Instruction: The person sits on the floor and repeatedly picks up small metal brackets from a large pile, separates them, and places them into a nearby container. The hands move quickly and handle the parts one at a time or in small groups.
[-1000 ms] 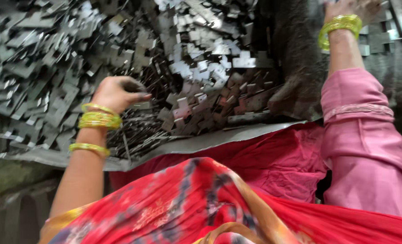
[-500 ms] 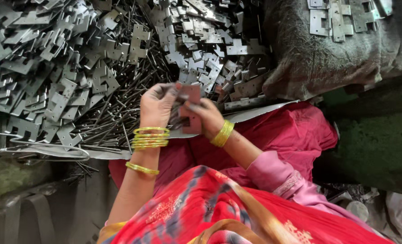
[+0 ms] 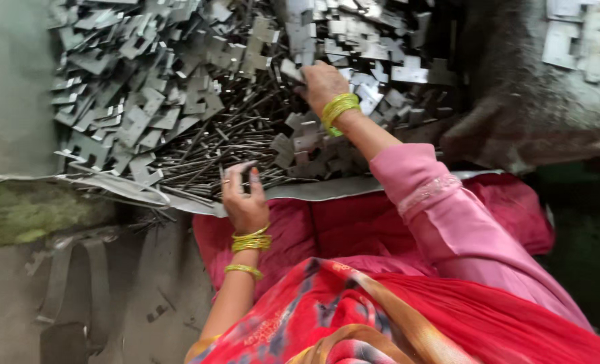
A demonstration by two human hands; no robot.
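Note:
A big heap of flat grey metal plates point(image 3: 178, 81) and thin metal rods point(image 3: 225, 145) lies on a sheet in front of me. My right hand point(image 3: 321, 81), with yellow bangles and a pink sleeve, reaches out palm down onto the plates at the heap's middle. Its fingertips are buried among the pieces, so its grip is hidden. My left hand point(image 3: 244, 199), also with yellow bangles, is raised at the near edge of the heap, just over the rods. Its fingers are curled around a small grey metal plate point(image 3: 236, 166), seen edge on.
A grey sheet edge point(image 3: 327, 189) borders the heap toward me. A dark cloth-covered mound point(image 3: 516, 121) with a few plates on top point(image 3: 576, 40) rises at the right. My red and pink clothing point(image 3: 381, 296) fills the foreground. Grey floor with straps point(image 3: 77, 290) lies at the lower left.
Half a second ago both hands held one plate together near my lap. My right hand has since let go and reached out into the heap; my left hand stays near the edge.

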